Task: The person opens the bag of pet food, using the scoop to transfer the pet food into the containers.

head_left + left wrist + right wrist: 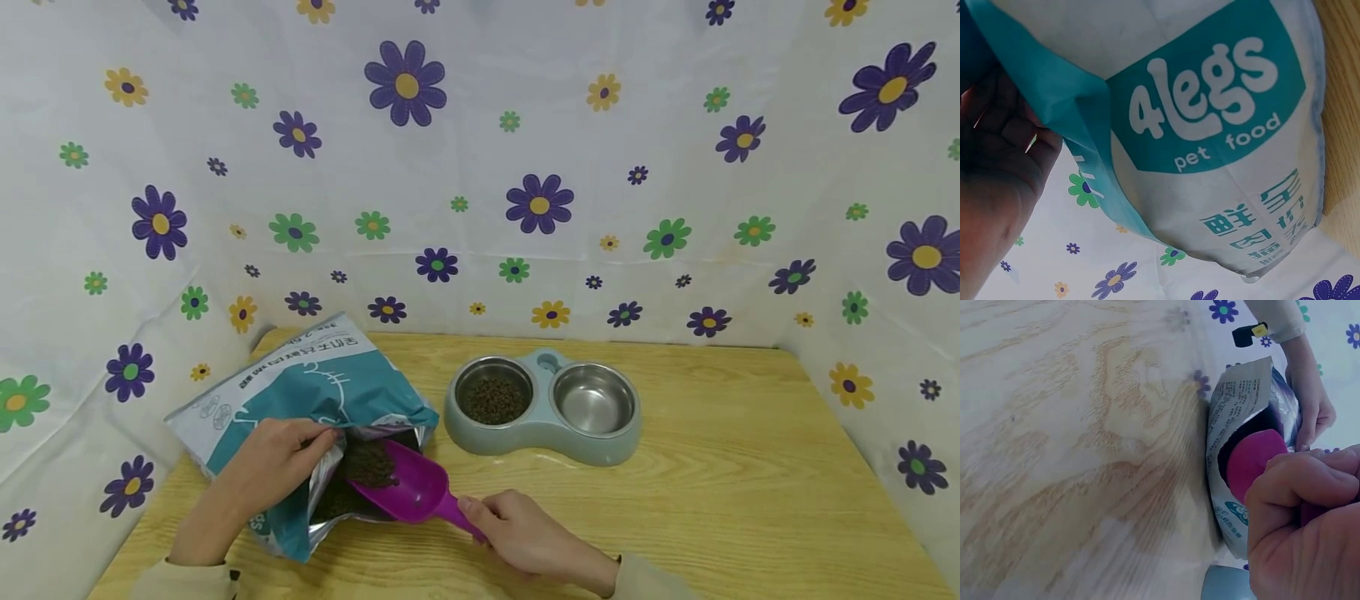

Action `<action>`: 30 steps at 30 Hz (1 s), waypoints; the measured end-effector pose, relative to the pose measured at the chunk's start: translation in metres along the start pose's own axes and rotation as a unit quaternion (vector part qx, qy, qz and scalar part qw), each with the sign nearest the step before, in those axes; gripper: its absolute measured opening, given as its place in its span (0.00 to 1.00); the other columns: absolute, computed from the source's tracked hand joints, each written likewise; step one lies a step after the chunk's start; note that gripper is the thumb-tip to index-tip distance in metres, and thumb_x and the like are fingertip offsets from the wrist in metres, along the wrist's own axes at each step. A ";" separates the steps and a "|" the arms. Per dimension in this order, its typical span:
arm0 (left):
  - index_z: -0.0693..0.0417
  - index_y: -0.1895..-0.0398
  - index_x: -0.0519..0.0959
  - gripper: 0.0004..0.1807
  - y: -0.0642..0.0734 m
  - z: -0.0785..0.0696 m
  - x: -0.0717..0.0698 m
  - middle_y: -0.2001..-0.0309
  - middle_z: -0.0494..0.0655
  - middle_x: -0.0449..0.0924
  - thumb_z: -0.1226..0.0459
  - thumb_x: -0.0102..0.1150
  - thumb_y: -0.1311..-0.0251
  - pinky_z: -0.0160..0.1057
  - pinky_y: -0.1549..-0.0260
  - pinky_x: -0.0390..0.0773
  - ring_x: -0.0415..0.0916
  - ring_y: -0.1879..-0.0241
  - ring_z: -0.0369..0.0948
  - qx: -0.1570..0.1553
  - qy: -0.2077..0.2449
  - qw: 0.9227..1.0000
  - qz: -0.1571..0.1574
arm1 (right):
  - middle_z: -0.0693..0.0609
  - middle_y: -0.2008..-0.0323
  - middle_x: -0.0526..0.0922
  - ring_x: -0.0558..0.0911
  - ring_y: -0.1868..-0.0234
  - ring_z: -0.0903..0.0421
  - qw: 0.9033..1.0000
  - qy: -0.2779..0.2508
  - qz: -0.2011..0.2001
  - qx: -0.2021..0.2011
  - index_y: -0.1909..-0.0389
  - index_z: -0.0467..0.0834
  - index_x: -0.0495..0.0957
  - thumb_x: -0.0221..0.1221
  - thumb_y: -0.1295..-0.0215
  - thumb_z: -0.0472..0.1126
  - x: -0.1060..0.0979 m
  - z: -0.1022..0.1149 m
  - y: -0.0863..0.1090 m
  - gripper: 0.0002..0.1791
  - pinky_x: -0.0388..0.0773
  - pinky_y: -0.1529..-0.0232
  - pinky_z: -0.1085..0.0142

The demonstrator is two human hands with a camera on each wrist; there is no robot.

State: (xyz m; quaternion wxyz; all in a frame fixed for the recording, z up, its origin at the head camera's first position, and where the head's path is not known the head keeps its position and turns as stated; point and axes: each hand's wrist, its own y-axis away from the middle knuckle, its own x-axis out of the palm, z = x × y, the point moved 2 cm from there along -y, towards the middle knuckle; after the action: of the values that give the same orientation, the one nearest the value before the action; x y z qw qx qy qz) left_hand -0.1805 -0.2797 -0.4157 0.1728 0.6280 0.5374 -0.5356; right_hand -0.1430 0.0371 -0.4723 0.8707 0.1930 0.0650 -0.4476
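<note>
While the right hand (521, 533) gripped the handle of the purple scoop (423, 490), the left hand (281, 458) pinched the rim of the pet food bag (318, 379) at the scoop's nine o'clock. The scoop reached toward ten o'clock into the bag's mouth, brown kibble (369, 464) heaped at its tip. At the scoop's two o'clock, a blue-grey double-bowl stand (517, 442) stood on the wooden table (712, 467). Its nine-o'clock bowl (491, 367) held kibble; its three-o'clock bowl (592, 400) showed shiny steel. Flowered cloth (465, 150) rose beyond, at twelve o'clock.
</note>
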 end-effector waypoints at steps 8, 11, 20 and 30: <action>0.39 0.85 0.70 0.23 -0.001 -0.001 0.000 0.83 0.28 0.58 0.67 0.63 0.32 0.28 0.81 0.61 0.55 0.83 0.23 -0.004 -0.002 1.000 0.000 | 0.60 0.86 0.68 0.62 0.84 0.63 0.993 0.108 -0.037 -0.021 0.78 0.41 0.79 0.50 0.23 0.62 -0.005 0.010 0.008 0.32 0.57 0.81 0.70; 0.39 0.86 0.70 0.23 -0.001 -0.001 0.000 0.84 0.28 0.57 0.67 0.62 0.32 0.28 0.82 0.61 0.55 0.83 0.23 -0.006 0.003 1.000 0.003 | 0.60 0.86 0.66 0.62 0.83 0.63 0.989 0.139 -0.042 -0.026 0.79 0.43 0.78 0.50 0.23 0.62 -0.006 0.014 0.011 0.31 0.58 0.80 0.71; 0.40 0.86 0.69 0.24 0.000 -0.001 -0.001 0.84 0.28 0.57 0.67 0.62 0.31 0.28 0.82 0.61 0.55 0.83 0.23 -0.010 0.001 1.000 0.004 | 0.61 0.86 0.64 0.62 0.84 0.65 0.979 0.189 -0.053 -0.056 0.82 0.48 0.73 0.52 0.23 0.60 -0.006 0.022 0.018 0.28 0.60 0.81 0.72; 0.40 0.87 0.68 0.25 0.000 -0.001 0.000 0.84 0.29 0.57 0.66 0.61 0.31 0.29 0.82 0.61 0.55 0.84 0.24 -0.016 0.006 1.000 0.009 | 0.56 0.89 0.67 0.55 0.93 0.64 0.997 -0.061 0.027 0.032 0.69 0.31 0.79 0.51 0.23 0.61 -0.013 0.002 0.013 0.35 0.52 0.92 0.71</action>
State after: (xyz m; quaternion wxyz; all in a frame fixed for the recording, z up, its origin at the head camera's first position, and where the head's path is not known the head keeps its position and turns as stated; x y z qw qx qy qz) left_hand -0.1797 -0.2792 -0.4155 0.1844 0.6335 0.5411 -0.5214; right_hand -0.1406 0.0534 -0.4628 0.8781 0.1947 -0.0078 -0.4370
